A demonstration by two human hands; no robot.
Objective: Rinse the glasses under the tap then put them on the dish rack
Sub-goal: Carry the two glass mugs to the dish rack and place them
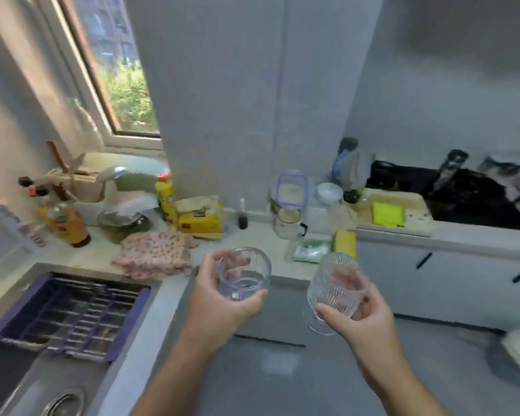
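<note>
My left hand (219,298) grips a smooth clear tumbler (244,273), tilted with its mouth toward me, just in front of the counter edge. My right hand (357,316) holds a ribbed stemmed glass (336,288) by its bowl, tilted, with its foot pointing down-left. Both glasses hang in the air over the grey floor to the right of the sink. A blue-edged dish rack (69,310) with metal bars lies across the sink (27,388) at the lower left. No tap shows in this view.
The counter behind holds a pink patterned cloth (155,255), a yellow detergent bottle (166,198), an oil bottle (69,225), a white mug (287,222), a yellow sponge (345,243) and a lidded container (291,187). A black stove (469,196) is at the right.
</note>
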